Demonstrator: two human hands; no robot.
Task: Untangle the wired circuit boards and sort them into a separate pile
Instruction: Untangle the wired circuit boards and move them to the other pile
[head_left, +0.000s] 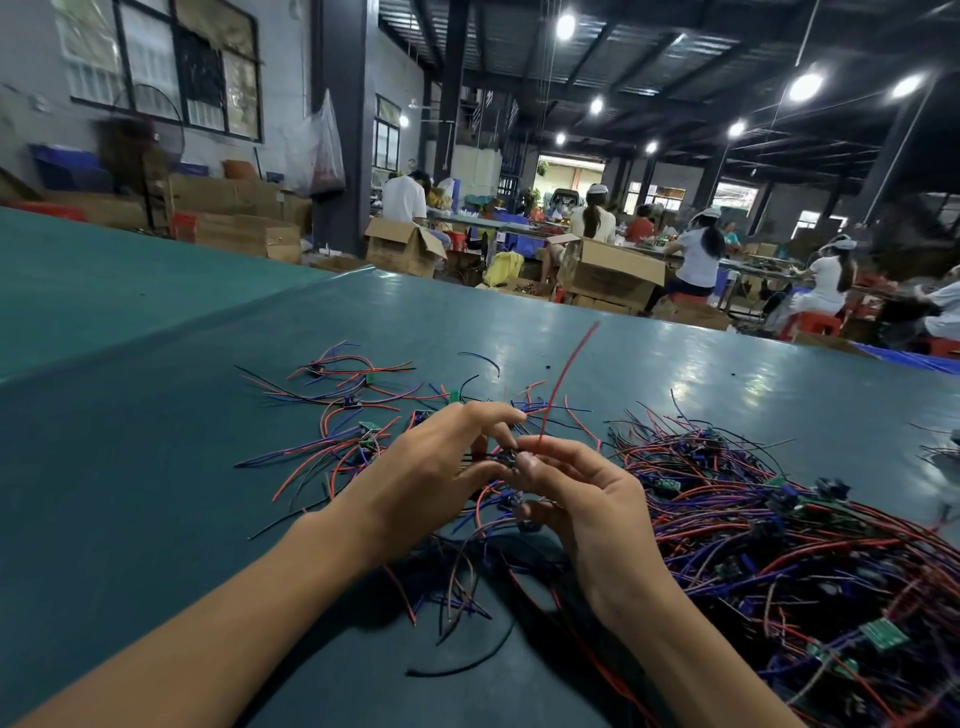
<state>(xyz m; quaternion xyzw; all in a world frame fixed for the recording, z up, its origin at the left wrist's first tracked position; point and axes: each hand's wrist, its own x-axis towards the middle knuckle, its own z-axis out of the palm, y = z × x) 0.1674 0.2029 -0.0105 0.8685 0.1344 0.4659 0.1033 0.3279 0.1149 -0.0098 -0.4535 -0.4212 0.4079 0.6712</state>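
Red wire (563, 374): rises from the circuit board (506, 458), frame centre.
Grip: my left hand (426, 467) and right hand (592, 499) pinch it (fingertips only).
Sorted pile (363, 410): centre-left, nearer my left hand.

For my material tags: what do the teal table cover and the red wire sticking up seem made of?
Teal table cover: likely vinyl or rubber sheet, semi-gloss; it mirrors the ceiling lamps. Thin red wire: probably plastic-insulated, flexible; it curves upward. Its core is not visible.
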